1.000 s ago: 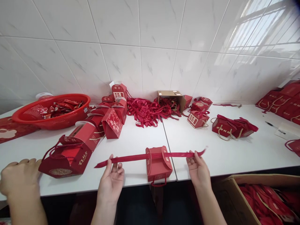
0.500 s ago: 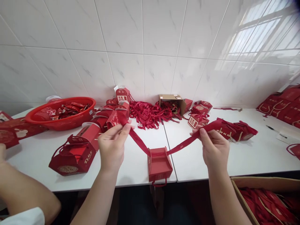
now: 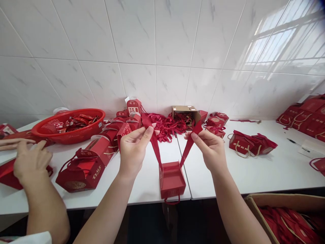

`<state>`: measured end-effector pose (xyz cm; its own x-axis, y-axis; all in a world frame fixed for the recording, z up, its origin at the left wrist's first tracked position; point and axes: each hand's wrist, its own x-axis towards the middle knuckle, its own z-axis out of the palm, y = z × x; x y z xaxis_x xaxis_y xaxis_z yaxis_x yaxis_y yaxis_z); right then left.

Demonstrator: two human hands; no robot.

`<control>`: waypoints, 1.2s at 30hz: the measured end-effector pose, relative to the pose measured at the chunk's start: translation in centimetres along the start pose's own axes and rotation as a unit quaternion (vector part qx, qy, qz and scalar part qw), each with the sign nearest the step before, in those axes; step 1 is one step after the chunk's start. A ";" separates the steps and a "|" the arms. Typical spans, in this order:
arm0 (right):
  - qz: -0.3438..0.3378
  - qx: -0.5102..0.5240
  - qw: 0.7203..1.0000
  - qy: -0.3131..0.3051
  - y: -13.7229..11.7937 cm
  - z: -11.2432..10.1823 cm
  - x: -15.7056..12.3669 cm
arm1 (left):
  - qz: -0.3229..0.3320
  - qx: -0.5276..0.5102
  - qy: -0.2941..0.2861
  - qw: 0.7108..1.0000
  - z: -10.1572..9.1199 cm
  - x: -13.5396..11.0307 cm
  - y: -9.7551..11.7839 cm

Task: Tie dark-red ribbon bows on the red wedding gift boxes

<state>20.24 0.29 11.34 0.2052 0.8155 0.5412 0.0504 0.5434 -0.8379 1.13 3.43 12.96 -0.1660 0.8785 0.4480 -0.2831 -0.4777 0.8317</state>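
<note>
A small red gift box (image 3: 173, 179) stands at the table's front edge, its rope handle hanging toward me. A dark red ribbon (image 3: 155, 147) runs up from both sides of the box. Its left end is pinched between the thumb and fingers of my left hand (image 3: 134, 149). My right hand (image 3: 211, 149) pinches the other end at about the same height. Both hands hover above and behind the box, fairly close together, with the ribbon slanting down between them in a narrow V.
To the left stand a row of red gift boxes (image 3: 79, 173) and a red plastic basket (image 3: 68, 134) of wrapped packets. A ribbon pile (image 3: 165, 126) lies by the wall. Further right are tied boxes (image 3: 251, 144) and a carton (image 3: 256, 200). A co-worker's hand (image 3: 33, 159) works at far left.
Both my hands have moved toward each other, so the ribbon ends stand steeper over the box. At the left, the co-worker's arm has come further in, over a red box.
</note>
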 end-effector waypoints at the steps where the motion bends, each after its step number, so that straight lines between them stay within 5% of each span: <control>1: 0.002 0.024 1.000 -0.004 0.0 0.0 0.0 | 0.003 -0.004 -0.007 1.000 0.0 0.1 0.1; 6: 0.050 0.098 0.993 -0.043 -0.3 0.7 0.0 | -0.025 -0.016 -0.062 0.998 0.6 -0.2 0.1; 12: 0.120 0.049 0.990 -0.050 -0.6 1.6 0.2 | -0.060 0.045 -0.156 0.985 1.4 -1.3 0.3; 15: 0.136 0.031 0.985 -0.103 -0.9 1.6 0.3 | -0.065 0.109 -0.198 0.972 1.4 -1.6 0.3; 20: 0.077 0.032 0.973 -0.216 -1.3 1.1 0.0 | -0.089 0.181 -0.241 0.949 1.0 -1.5 0.3; 25: 0.036 -0.001 0.979 -0.201 -0.9 1.2 0.3 | -0.092 0.180 -0.256 0.945 0.6 -1.5 0.2; 30: -0.066 -0.042 0.969 -0.234 -0.3 0.6 1.2 | -0.170 0.003 -0.250 0.953 0.0 -1.0 -0.1; 36: -0.314 -0.181 0.891 -0.273 0.1 -0.5 1.7 | -0.284 -0.174 -0.196 0.922 -0.3 -0.2 0.0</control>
<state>21.09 1.63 12.17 -0.4760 0.4028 0.7818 0.3206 0.9073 -0.2722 0.87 3.24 12.78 0.4383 0.8917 0.1134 -0.5164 0.1465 0.8437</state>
